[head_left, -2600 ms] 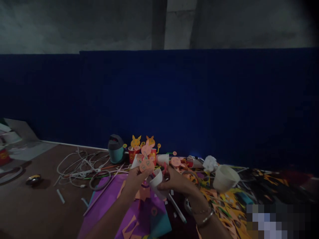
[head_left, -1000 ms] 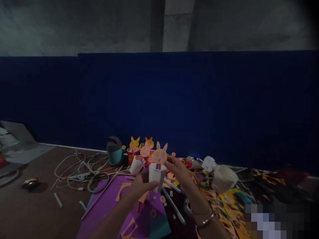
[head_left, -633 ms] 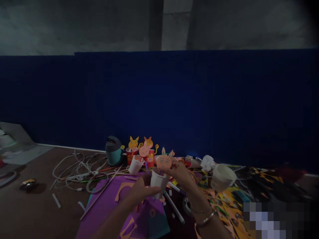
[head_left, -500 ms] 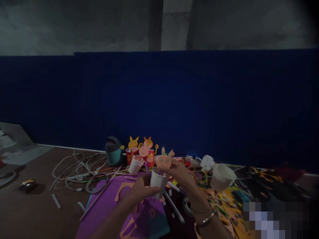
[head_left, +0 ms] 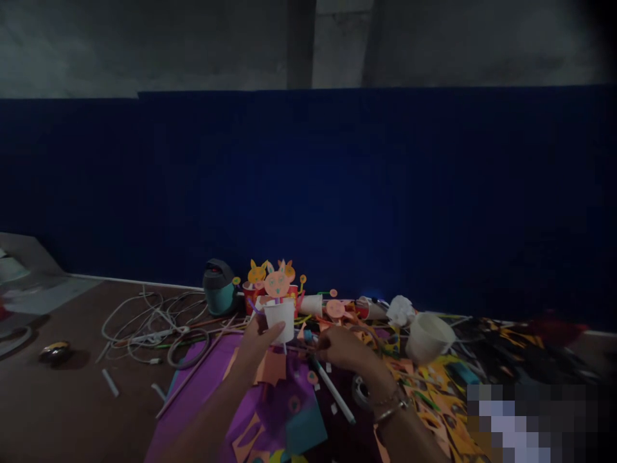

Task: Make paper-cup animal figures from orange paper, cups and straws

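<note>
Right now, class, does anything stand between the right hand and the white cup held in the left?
Nothing visible blocks the way. The right hand is apart from the white cup, over to its right. A small blue piece shows in the gap but seems to lie below. Whether that hand pinches something is unclear.

The light is dim, the blue panel (head_left: 270,180) nearly black toward its sides and the upper right corner dark. A bracelet (head_left: 393,411) glints. The white cup (head_left: 279,320) is fairly sharp; far-right scraps (head_left: 518,341) seem blurred, and coarse pixel blocks cover the lower right.
</note>
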Action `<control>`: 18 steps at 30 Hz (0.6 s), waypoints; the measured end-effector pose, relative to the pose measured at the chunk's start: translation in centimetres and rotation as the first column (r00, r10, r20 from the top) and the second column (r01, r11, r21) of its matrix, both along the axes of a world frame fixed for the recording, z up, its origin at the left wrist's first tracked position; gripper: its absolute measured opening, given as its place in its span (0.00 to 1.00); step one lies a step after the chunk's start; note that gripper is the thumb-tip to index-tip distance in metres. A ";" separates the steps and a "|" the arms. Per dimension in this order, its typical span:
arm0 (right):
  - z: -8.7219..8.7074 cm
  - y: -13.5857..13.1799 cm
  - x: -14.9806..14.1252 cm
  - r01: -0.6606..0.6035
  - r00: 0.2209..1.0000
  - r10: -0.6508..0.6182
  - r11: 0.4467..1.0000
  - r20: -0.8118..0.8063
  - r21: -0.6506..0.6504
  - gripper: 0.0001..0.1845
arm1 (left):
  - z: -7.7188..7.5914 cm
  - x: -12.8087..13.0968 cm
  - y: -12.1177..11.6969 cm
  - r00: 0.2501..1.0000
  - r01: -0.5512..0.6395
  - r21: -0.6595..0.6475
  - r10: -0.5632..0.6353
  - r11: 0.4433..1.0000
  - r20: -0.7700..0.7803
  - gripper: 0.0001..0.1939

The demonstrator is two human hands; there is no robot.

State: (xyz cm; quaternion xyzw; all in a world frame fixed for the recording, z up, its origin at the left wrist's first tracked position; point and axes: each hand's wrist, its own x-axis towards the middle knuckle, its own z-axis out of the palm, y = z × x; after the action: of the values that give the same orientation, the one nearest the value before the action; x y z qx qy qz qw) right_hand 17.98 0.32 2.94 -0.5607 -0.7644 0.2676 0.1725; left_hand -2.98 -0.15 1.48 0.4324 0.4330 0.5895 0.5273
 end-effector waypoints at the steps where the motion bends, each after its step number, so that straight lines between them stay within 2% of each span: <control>1: -0.2 -0.2 -0.2 -0.026 0.999 0.027 1.000 0.046 -0.014 0.05 | -0.2 -0.1 0.1 0.999 0.011 -0.007 -0.011 1.000 -0.030 0.27; 8: -0.1 -1.4 -2.4 -0.125 0.956 0.130 0.992 0.263 -0.034 0.12 | -1.3 0.0 0.4 0.993 0.061 -0.034 -0.064 0.998 -0.104 0.30; 15: -0.5 -1.7 -2.9 -0.160 0.936 0.157 0.987 0.314 -0.019 0.16 | -1.8 -0.1 0.5 0.988 0.089 -0.048 -0.095 0.995 -0.120 0.31; 18: -0.8 -1.5 -2.7 -0.174 0.933 0.174 0.984 0.315 -0.027 0.16 | -2.1 -0.2 0.6 0.978 0.088 -0.054 -0.097 0.995 -0.186 0.29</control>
State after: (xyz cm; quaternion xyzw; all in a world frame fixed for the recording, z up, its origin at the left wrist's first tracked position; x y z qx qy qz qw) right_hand 15.23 -1.22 2.18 -0.5264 -0.8289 0.1879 0.0239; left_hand -3.17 0.44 -0.64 0.4939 0.4738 0.5108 0.5203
